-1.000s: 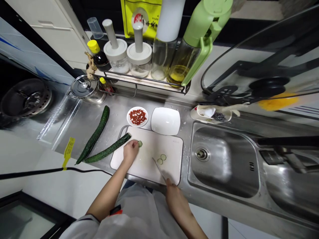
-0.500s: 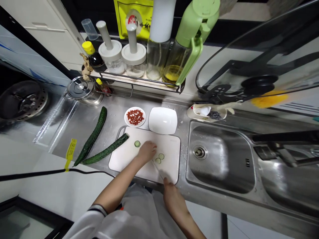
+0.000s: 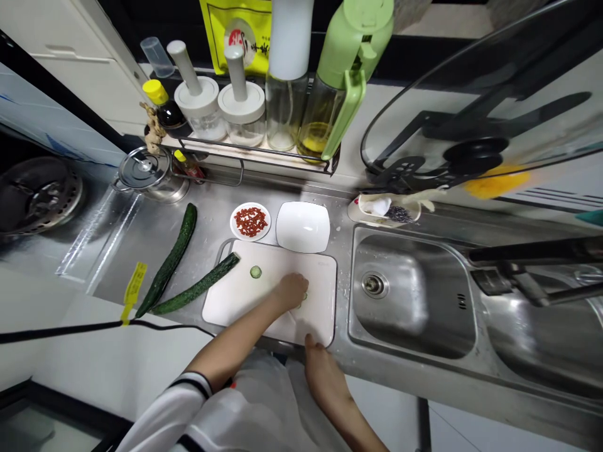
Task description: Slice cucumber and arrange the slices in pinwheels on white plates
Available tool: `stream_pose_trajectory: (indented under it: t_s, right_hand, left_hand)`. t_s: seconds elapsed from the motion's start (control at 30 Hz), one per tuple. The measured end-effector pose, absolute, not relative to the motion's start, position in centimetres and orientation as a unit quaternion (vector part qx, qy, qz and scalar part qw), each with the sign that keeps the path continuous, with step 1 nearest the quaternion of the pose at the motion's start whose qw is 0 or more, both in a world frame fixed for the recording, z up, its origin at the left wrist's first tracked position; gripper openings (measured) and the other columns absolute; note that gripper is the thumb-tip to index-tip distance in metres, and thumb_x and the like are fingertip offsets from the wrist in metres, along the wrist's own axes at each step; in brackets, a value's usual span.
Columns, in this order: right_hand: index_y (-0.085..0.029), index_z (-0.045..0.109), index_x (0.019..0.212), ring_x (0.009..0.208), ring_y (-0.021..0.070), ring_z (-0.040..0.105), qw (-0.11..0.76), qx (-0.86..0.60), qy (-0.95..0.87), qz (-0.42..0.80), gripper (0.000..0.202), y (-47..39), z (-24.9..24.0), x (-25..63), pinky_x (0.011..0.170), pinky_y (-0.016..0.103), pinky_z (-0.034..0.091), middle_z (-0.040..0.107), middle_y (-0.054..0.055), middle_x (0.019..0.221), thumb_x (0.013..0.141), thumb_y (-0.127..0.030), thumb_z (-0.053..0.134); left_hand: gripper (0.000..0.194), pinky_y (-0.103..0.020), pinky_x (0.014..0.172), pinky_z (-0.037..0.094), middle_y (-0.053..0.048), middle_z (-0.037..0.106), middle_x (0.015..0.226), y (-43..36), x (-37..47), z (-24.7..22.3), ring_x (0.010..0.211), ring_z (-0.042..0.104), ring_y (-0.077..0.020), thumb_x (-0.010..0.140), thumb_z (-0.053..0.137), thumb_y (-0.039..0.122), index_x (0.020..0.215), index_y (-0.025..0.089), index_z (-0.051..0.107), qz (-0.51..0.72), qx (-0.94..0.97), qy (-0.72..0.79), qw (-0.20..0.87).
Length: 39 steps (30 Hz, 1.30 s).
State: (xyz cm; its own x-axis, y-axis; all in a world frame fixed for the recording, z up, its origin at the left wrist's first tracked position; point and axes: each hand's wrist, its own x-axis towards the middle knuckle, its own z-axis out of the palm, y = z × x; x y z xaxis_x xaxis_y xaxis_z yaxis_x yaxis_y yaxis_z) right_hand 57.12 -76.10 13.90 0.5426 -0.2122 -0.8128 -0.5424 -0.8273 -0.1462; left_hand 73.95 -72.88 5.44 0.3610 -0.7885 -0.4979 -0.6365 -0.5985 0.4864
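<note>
My left hand [image 3: 291,292] reaches over the right part of the white cutting board [image 3: 230,297], fingers curled down onto thin cucumber slices [image 3: 304,296] that they partly cover. My right hand [image 3: 323,369] is closed around the handle of a knife [image 3: 293,317], at the board's near edge. The knife's pale blade lies low over the board, pointing up and left, and is hard to make out. A cucumber end piece [image 3: 255,272] rests apart at the upper left of the board. One cucumber [image 3: 200,287] overlaps the board's left edge, its tip on the board.
Another cucumber [image 3: 172,254] lies on the steel counter. Behind the board stand a plate of red berries [image 3: 250,221] and a white bowl [image 3: 303,227]. A sink [image 3: 414,295] is on the right, a lidded pot [image 3: 151,176] at back left. Above runs a seasoning rack [image 3: 254,150].
My left hand has moved right across the board and now covers most of the cucumber slices that were in plain sight. My right hand stays at the near edge with the knife.
</note>
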Motion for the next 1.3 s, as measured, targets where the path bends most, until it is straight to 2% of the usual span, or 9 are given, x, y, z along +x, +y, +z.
stream_pose_trajectory:
  t_s: [0.17,0.3,0.5,0.73,0.93,1.13,1.3]
  right_hand:
    - [-0.011,0.047,0.130,0.092,0.0209,0.064,0.204,-0.857,0.217,0.421,0.055,-76.2,14.0,57.2,0.070,0.027,0.047,0.065,0.015,0.103,0.085,-0.002,0.017]
    - [-0.012,0.044,0.133,0.094,0.0215,0.064,0.200,-0.856,0.212,0.427,0.055,-76.3,13.9,57.2,0.072,0.028,0.047,0.064,0.016,0.105,0.085,-0.002,0.019]
    - [-0.012,0.044,0.134,0.097,0.0216,0.063,0.185,-0.866,0.198,0.421,0.056,-76.5,13.6,57.0,0.074,0.028,0.047,0.064,0.015,0.104,0.085,-0.001,0.019]
    - [-0.012,0.049,0.127,0.090,0.0213,0.065,0.189,-0.869,0.198,0.412,0.052,-76.9,14.0,57.1,0.067,0.026,0.046,0.065,0.014,0.101,0.085,-0.002,0.020]
    - [-0.014,0.054,0.114,0.087,0.0215,0.066,0.179,-0.881,0.193,0.393,0.043,-77.0,13.6,58.0,0.063,0.025,0.045,0.067,0.013,0.094,0.086,-0.004,0.022]
    - [-0.013,0.052,0.118,0.088,0.0229,0.066,0.170,-0.887,0.184,0.388,0.046,-76.6,13.5,60.0,0.065,0.027,0.046,0.067,0.014,0.096,0.085,-0.002,0.023]
    - [-0.015,0.054,0.114,0.089,0.0220,0.066,0.171,-0.887,0.188,0.386,0.045,-76.4,13.8,60.7,0.065,0.026,0.046,0.067,0.013,0.095,0.085,-0.001,0.023]
  left_hand:
    - [0.020,-0.031,0.081,0.045,-0.009,0.067,0.092,-72.6,74.0,5.8,0.090,0.061,-0.0226,0.076,0.055,0.013,0.093,0.018,0.064,-0.387,0.831,-0.372,0.148]
    - [0.013,-0.027,0.075,0.045,-0.004,0.069,0.083,-71.7,74.3,6.1,0.082,0.062,-0.0189,0.077,0.059,0.019,0.086,0.021,0.068,-0.393,0.840,-0.329,0.178]
    - [0.014,-0.022,0.065,0.042,0.000,0.068,0.074,-67.6,74.6,6.0,0.069,0.060,-0.0132,0.079,0.059,0.028,0.078,0.019,0.070,-0.323,0.883,-0.146,0.306]
    - [0.011,-0.020,0.070,0.043,0.002,0.070,0.076,-64.4,74.0,5.7,0.073,0.063,-0.0116,0.078,0.059,0.020,0.078,0.021,0.070,-0.295,0.895,-0.018,0.335]
    - [0.014,-0.021,0.072,0.044,0.001,0.071,0.077,-64.1,74.0,4.9,0.074,0.064,-0.0123,0.076,0.059,0.016,0.083,0.022,0.070,-0.267,0.899,-0.017,0.346]
    - [0.013,-0.022,0.074,0.045,0.000,0.071,0.078,-64.1,74.2,4.3,0.076,0.065,-0.0132,0.077,0.059,0.018,0.082,0.022,0.071,-0.259,0.906,-0.025,0.335]
    - [0.012,-0.022,0.075,0.045,-0.001,0.072,0.080,-64.1,74.3,4.2,0.077,0.065,-0.0140,0.077,0.060,0.019,0.082,0.021,0.071,-0.257,0.907,-0.023,0.332]
